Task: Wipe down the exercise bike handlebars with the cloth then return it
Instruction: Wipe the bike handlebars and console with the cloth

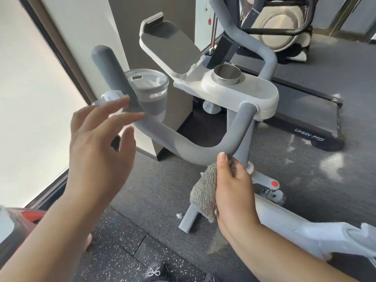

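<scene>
The exercise bike's grey padded handlebar [162,133] curves from an upright left grip down through a U-bend to the white console [256,92]. My right hand [232,186] is shut on a grey fluffy cloth [203,192] and presses it against the underside of the bend, thumb up on the bar. My left hand [99,147] hovers open with fingers spread, just in front of the left part of the bar, fingertips close to it and slightly blurred.
A clear plastic cup [150,92] sits in a holder behind the left grip. The console carries a metal knob [226,75] and a tilted tablet holder [171,45]. A treadmill [305,110] lies to the right, a window wall to the left.
</scene>
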Demonstrator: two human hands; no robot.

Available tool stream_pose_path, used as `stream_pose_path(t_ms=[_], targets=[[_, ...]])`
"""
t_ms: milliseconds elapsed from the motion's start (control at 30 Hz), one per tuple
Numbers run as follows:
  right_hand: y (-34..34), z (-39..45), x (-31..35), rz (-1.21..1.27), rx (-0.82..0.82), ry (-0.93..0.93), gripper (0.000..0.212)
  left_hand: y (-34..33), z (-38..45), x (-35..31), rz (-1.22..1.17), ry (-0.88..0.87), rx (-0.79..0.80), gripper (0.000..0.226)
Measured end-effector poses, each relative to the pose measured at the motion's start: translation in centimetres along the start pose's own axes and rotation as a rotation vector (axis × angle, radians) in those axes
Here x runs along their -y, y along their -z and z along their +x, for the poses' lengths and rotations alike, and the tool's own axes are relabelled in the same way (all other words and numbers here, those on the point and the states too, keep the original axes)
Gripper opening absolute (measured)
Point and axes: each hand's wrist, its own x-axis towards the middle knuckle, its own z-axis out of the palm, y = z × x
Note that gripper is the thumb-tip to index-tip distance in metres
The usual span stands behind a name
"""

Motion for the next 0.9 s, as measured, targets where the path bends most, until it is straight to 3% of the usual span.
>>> stream_pose_path(t_ms=[167, 400, 500, 633, 800, 900], targets=[[-2.2, -1.0, 0.2, 0.113, -0.161, -0.028, 0.061, 1.2, 3.1, 3.3, -0.167, 0.080, -0.042, 0.033], [-7.1, -3.6, -0.1, 0.198, -0.268, -0.005, 0.058, 1.3, 5.1, 6.1, -0.429, 0.043, 0.120, 0.057], [-9.6, -4.1, 0.1, 0.200, -0.294, 0.021, 0.069, 1.2, 5.3, 7.0, -0.480, 0.026, 0.168, 0.064], [-12.3, -3.9, 0.8, 0.287, -0.341, 0.002, 0.067, 1.0, 5.6, 8.4, -0.483, -0.044, 0.217, 0.062], [-15.1, -3.1, 1.3, 0.441, -0.330, -0.057, 0.043, 0.9, 5.6, 10.0, -0.487, -0.096, 0.255, 0.053], [-16.6, -2.7, 1.8, 0.507, -0.321, -0.104, 0.046, 0.8, 5.7, 10.3, -0.501, -0.119, 0.253, 0.050]])
